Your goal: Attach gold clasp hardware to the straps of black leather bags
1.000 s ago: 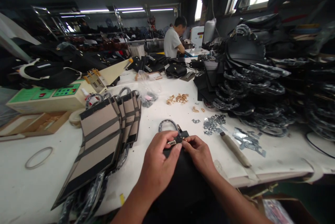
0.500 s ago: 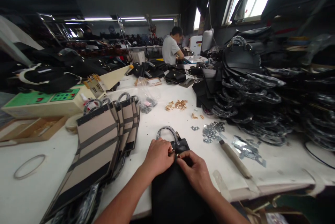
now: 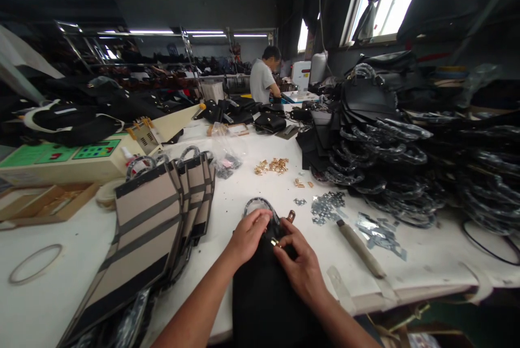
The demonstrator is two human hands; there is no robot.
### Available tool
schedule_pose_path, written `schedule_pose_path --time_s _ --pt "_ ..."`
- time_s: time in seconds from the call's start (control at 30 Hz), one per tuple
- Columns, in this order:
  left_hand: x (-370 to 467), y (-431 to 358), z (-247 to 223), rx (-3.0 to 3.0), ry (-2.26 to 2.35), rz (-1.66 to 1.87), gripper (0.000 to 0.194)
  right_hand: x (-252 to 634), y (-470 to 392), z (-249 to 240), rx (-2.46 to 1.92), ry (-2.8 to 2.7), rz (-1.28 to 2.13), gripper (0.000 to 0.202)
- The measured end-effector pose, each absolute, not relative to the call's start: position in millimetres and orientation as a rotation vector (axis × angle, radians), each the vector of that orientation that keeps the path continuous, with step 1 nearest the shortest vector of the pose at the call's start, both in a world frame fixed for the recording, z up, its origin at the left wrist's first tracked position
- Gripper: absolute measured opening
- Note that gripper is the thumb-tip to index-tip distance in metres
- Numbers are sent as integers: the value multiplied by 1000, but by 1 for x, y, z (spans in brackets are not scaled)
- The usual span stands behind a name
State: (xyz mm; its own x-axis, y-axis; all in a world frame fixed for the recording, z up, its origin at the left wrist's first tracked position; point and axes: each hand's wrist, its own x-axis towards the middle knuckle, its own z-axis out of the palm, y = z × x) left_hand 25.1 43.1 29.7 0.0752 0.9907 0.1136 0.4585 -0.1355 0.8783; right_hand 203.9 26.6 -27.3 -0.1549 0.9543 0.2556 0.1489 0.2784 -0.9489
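In front of me lies a black bag panel with a plastic-wrapped handle at its top. My left hand is closed at the panel's upper left, beside the handle's base, with its fingertips partly hidden. A small gold metal fitting is at the thumb and finger of my right hand, which is pinched on it over the panel. Just above those fingers, a small brownish tab sticks up.
Left stand striped beige-and-black panels and a machine with green panels. Gold fittings, metal plates and a taped bar lie ahead and right. Black handled pieces are piled right. A person works farther back.
My left hand has drawn off the gold fitting and turned, its thumb side now up near the handle. The fitting is more exposed at my right fingers. The view has shifted slightly.
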Motion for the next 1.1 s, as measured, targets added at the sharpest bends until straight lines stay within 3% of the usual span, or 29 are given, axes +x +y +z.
schedule_pose_path --time_s 0.07,0.3,0.47,0.7,0.97,1.1 --pt "30 46 21 1770 1595 976 34 207 30 -25 -1074 -1385 1101 17" --pt "43 50 16 2102 1778 685 39 222 58 -25 -1007 -1007 1296 29" --pt "45 64 21 2117 1846 538 40 236 72 -16 -1134 -1345 1182 30" --pt "33 72 37 1960 1784 386 31 243 76 8 -1204 -1718 1029 15" --pt "29 62 51 1887 1720 424 27 247 75 12 -1124 -2076 731 23" --pt "32 56 55 1891 1739 441 26 247 70 5 -1164 -1993 783 22"
